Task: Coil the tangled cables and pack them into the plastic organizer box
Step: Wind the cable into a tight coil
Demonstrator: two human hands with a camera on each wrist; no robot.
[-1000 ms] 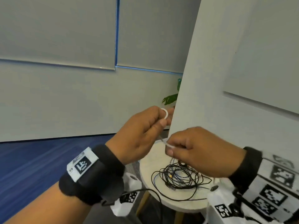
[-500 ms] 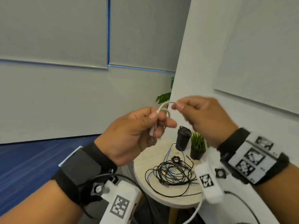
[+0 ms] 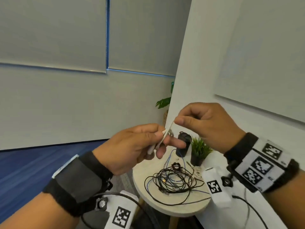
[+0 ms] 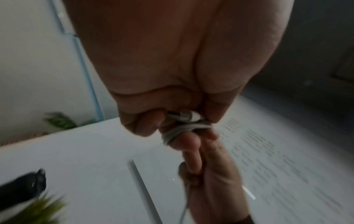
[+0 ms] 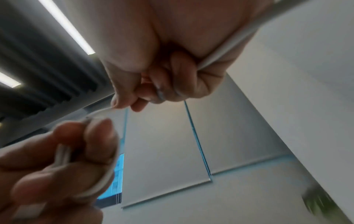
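Lowered slightly, right hand (image 3: 208, 124) and left hand (image 3: 132, 146) pinch apparently looped white cable (image 3: 162, 138).

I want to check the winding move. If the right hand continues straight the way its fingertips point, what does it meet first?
Probably the left hand: the right hand pinches the white cable and points leftward at it. Depth is unclear.

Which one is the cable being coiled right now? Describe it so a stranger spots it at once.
Above the small round table, look between the two raised hands. The white cable is looped around the left hand fingers while the right hand pinches its free end. It alone is white and held in the air; the black and blue cables lie tangled on the tabletop.
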